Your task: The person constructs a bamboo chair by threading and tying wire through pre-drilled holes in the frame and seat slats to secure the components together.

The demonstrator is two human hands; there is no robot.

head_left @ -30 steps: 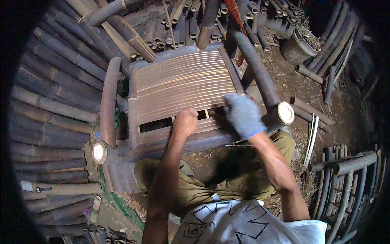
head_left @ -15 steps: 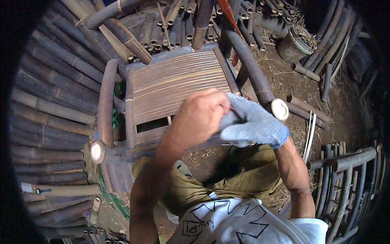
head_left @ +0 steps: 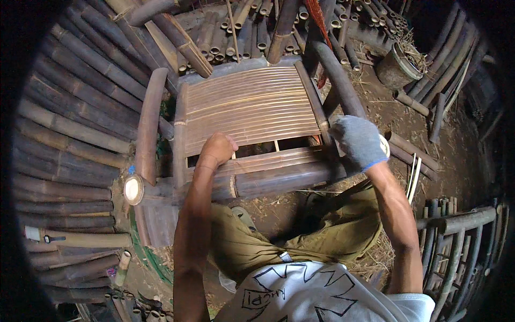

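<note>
Before the knees (head_left: 365,206), a bamboo chair (head_left: 284,181) is set; over its slats (head_left: 249,110) the left hand (head_left: 216,148) is held, fingers curled together; by its right armrest (head_left: 340,78), whether the gloved right hand (head_left: 358,140) is closed cannot be told.

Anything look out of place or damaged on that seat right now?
Yes: the brown bamboo-slat seat has a dark open gap behind its front slats, beside the bare left hand. It interrupts otherwise close-set rows; nothing looks visibly broken.

The bamboo chair (head_left: 289,180) stands at frame centre, its slatted seat (head_left: 247,110) between two armrests (head_left: 151,126). Bamboo poles (head_left: 261,38) lie stacked at top centre, a bucket (head_left: 396,71) upper right, a bamboo rack (head_left: 469,219) lower right.
</note>
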